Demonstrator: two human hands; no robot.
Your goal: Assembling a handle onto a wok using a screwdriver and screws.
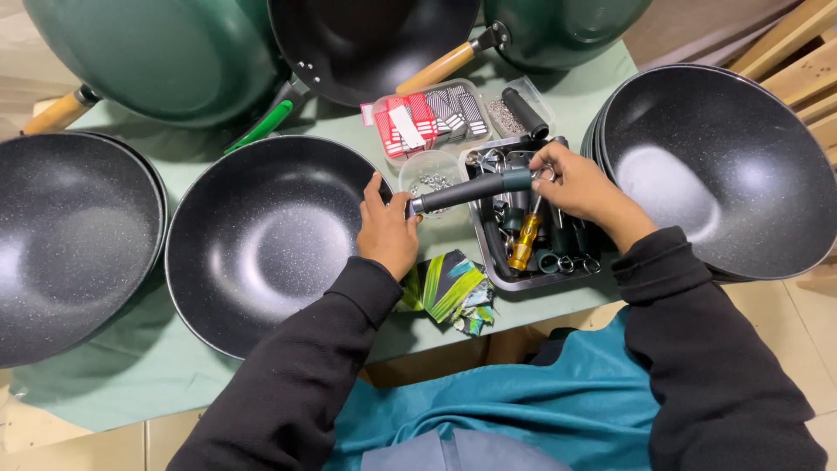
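A black speckled wok (pixel 261 240) lies on the green cloth in front of me. My left hand (pixel 386 231) grips its right rim where the bracket is. My right hand (pixel 580 185) holds the far end of a dark handle with a green band (pixel 475 187), whose near end meets the wok rim at my left hand. Below the handle sits a metal tray (pixel 488 262) with a yellow-handled screwdriver (pixel 526 240), more dark handles and rings.
A stack of black woks (pixel 724 166) stands at right, another wok (pixel 70 235) at left. Green woks with wooden handles (pixel 436 68) lean at the back. A clear box of red and striped tags (pixel 427 118), a cup of nuts (pixel 430 179), coloured cards (pixel 449 288).
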